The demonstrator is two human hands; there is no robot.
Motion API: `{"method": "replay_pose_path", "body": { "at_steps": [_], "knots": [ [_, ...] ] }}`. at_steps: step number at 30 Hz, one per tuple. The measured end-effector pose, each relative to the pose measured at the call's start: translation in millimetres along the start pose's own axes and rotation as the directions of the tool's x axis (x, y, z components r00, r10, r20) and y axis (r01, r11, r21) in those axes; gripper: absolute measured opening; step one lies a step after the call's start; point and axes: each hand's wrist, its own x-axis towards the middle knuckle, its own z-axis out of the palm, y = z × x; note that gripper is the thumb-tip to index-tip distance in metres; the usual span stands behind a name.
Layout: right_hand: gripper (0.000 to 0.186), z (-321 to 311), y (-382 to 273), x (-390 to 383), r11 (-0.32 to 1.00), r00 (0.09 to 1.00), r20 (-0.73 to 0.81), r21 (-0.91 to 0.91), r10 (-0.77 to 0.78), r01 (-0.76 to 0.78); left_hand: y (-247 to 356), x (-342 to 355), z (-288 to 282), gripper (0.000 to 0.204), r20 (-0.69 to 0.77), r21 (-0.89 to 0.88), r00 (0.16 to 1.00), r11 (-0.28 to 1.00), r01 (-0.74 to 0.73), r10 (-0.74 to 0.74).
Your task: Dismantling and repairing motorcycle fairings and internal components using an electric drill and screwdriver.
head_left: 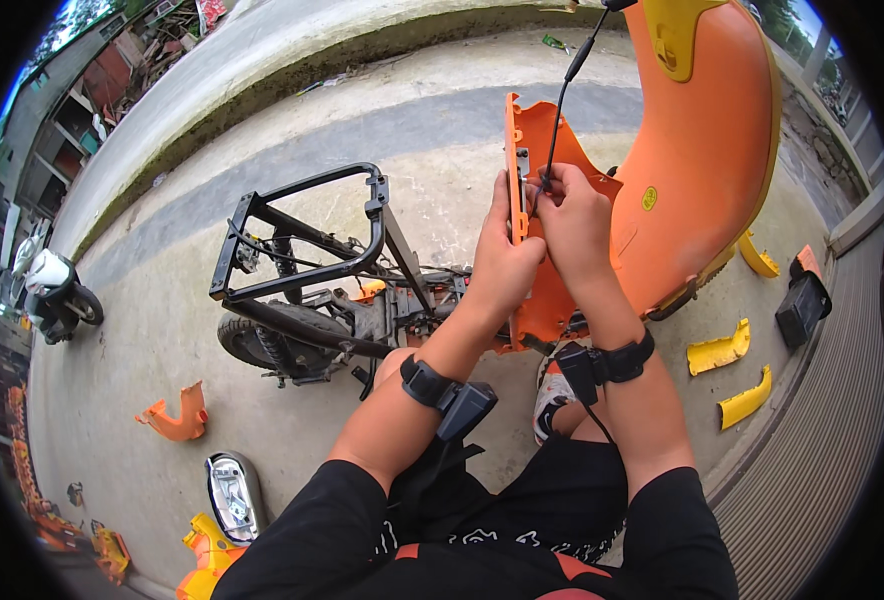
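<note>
Your left hand (509,240) clasps the upright orange scooter panel (537,125); your right hand (575,217) (the nearer) pinches the rising black cable (582,58).

Body panel (707,180), right of the right hand (577,225): smooth plastic, slight sheen. Frame (307,325), left of the left hand (502,258): glossy metal. Ground (162,330) below both: matt concrete.

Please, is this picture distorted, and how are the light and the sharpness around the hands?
Head view: the curb bows into an arc and the corners go black; light looks soft, shadows faint; left hand and right hand look fairly sharp, without obvious motion blur.
</note>
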Motion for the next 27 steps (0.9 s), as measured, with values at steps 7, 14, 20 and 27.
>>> {"method": "replay_pose_path", "body": {
  "at_steps": [7, 14, 20, 27],
  "knots": [
    [0.033, -10, 12, 5, 0.946, 0.952, 0.126, -0.134, -0.279, 0.295, 6, 3, -10, 0.082, 0.051, -0.118, 0.971, 0.964, 0.239, -0.234],
    [0.029, -20, 10, 11, 0.928, 0.93, 0.2, -0.149, -0.309, 0.34, 6, 5, -11, 0.082, 0.056, -0.097, 0.971, 0.967, 0.235, -0.23],
    [0.022, -19, 9, 10, 0.913, 0.925, 0.207, -0.192, -0.32, 0.359, 5, 4, -13, 0.085, 0.051, -0.121, 0.972, 0.964, 0.235, -0.23],
    [0.02, -10, 9, 6, 0.947, 0.965, 0.152, -0.21, -0.215, 0.244, 2, 3, -7, 0.075, 0.012, -0.129, 0.987, 0.979, 0.159, -0.159]
  ]
}}
